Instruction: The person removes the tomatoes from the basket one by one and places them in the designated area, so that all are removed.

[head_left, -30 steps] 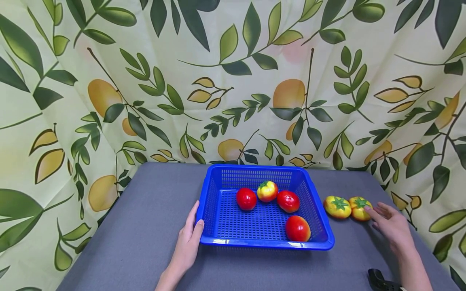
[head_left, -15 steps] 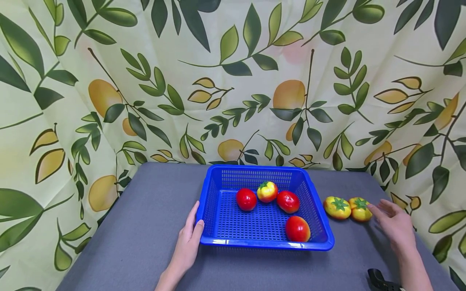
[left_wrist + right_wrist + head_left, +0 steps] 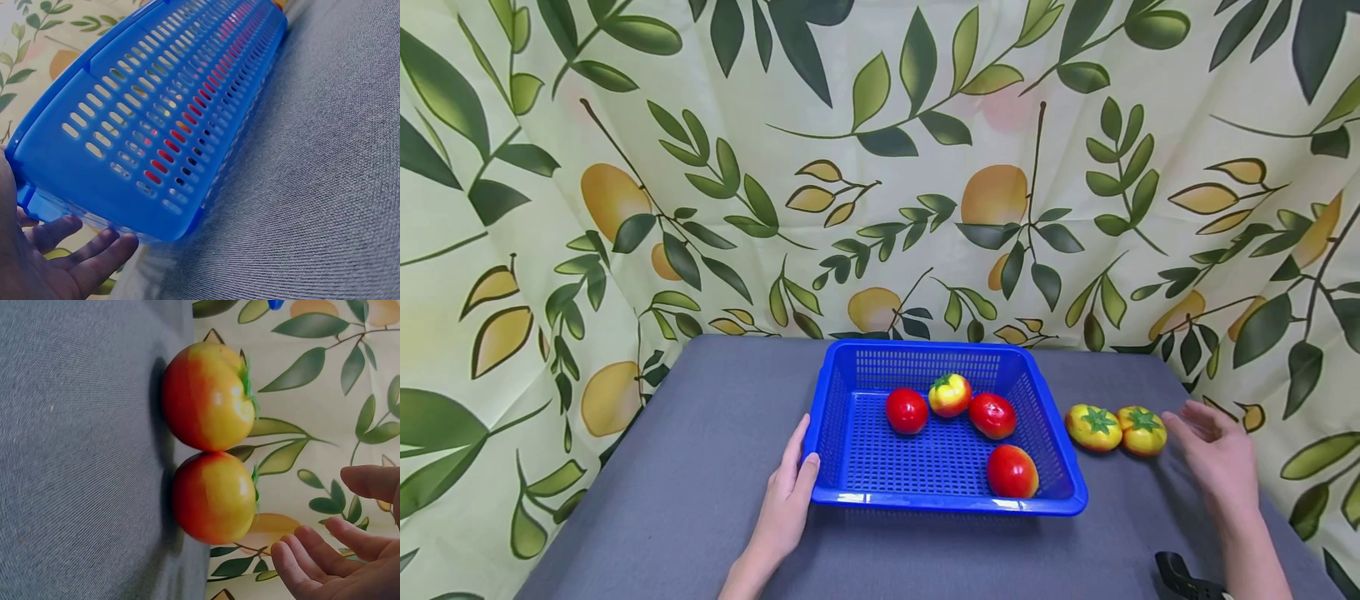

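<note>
A blue plastic basket [image 3: 951,502] sits mid-table in the head view, holding three red tomatoes [image 3: 907,411] and one yellow-red tomato [image 3: 950,395] with its green leaves up. My left hand [image 3: 785,500] touches the basket's left side near the front corner. In the left wrist view, its fingers [image 3: 103,256] lie fairly straight below the rim. Right of the basket, two yellow-red tomatoes [image 3: 1093,427] [image 3: 212,497] stand side by side on the cloth, touching, green leaves up. Just right of them hovers my right hand [image 3: 1217,458], fingers loosely spread, holding nothing and apart from the tomatoes.
Grey cloth [image 3: 722,417] covers the table. A curtain [image 3: 887,167] printed with leaves and fruit hangs behind it and along both sides. A black strap-like piece [image 3: 1183,575] shows beside the right wrist.
My right hand has drawn away to the right from the right-hand tomato, leaving a gap. The left hand, basket and tomatoes stay in place.
</note>
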### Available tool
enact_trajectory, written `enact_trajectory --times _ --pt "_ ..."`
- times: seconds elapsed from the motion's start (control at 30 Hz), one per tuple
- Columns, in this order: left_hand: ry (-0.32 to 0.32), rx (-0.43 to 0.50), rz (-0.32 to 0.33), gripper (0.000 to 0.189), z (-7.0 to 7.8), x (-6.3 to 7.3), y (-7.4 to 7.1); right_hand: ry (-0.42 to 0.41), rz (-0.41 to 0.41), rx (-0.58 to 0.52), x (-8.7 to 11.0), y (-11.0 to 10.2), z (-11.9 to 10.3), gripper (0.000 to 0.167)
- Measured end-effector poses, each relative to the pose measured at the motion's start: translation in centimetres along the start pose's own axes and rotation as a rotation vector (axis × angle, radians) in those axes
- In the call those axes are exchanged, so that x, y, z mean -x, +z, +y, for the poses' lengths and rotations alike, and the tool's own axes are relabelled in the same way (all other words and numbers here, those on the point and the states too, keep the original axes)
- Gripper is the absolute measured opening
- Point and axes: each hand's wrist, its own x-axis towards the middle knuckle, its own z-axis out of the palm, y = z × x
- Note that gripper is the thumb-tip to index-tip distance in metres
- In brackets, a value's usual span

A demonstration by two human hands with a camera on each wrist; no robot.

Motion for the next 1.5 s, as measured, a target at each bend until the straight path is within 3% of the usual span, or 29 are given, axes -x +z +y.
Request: enact_trajectory --times 0.17,0.43,0.77,1.0,1.1,1.23,1.37,1.5 --pt "-0.008 0.002 0.001 0.054 0.0 0.0 -0.1 -0.018 0.026 -0.002 0.7 0.0 -0.9 0.074" --pt "-0.007 -0.004 0.006 0.054 -0.1 0.1 -0.1 -0.113 0.065 -0.055 2.5 0.1 -3.0 0.068" --pt "-0.016 -0.004 -0.019 0.055 -0.1 0.2 0.1 -0.200 0.028 -0.008 4.9 1.2 -5.2 0.059" --pt "-0.021 -0.001 -0.023 0.055 -0.1 0.3 0.2 -0.317 -0.022 -0.072 6.9 2.1 -6.9 0.050" --pt "-0.023 0.004 -0.021 0.055 -0.1 0.3 0.2 -0.368 -0.077 -0.114 7.9 2.8 -7.8 0.046" --pt "-0.015 0.003 -0.009 0.055 -0.3 0.2 0.0 -0.402 -0.258 -0.170 9.1 4.4 -9.3 0.046" --pt "-0.003 0.002 0.000 0.055 -0.3 0.1 -0.1 -0.428 -0.430 -0.143 9.2 6.0 -10.5 0.046" --pt "0.008 0.006 0.001 0.054 -0.2 -0.1 0.0 -0.450 -0.510 -0.108 8.7 7.0 -10.7 0.044"
